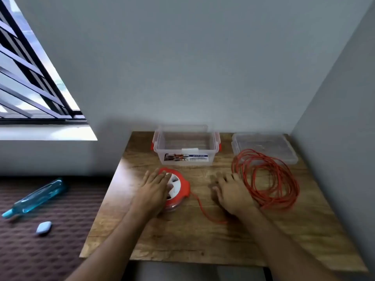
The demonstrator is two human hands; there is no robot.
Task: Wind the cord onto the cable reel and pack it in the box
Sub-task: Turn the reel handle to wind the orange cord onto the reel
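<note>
A red and white cable reel (179,184) lies flat on the wooden table (182,236). My left hand (154,188) rests on top of it, fingers spread, covering its left half. An orange cord (269,179) lies in a loose coil at the right, and one strand (203,209) runs from the reel along the table toward it. My right hand (231,191) lies flat on the table with fingers apart, just left of the coil, holding nothing. A clear plastic box (185,146) with red latches stands open at the back, with only a white slip inside.
The box's clear lid (263,146) lies flat at the back right, partly under the coil. Walls close in behind and to the right. Left of the table, on a brown mat, lie a blue bottle (38,196) and a small pale blue object (43,227).
</note>
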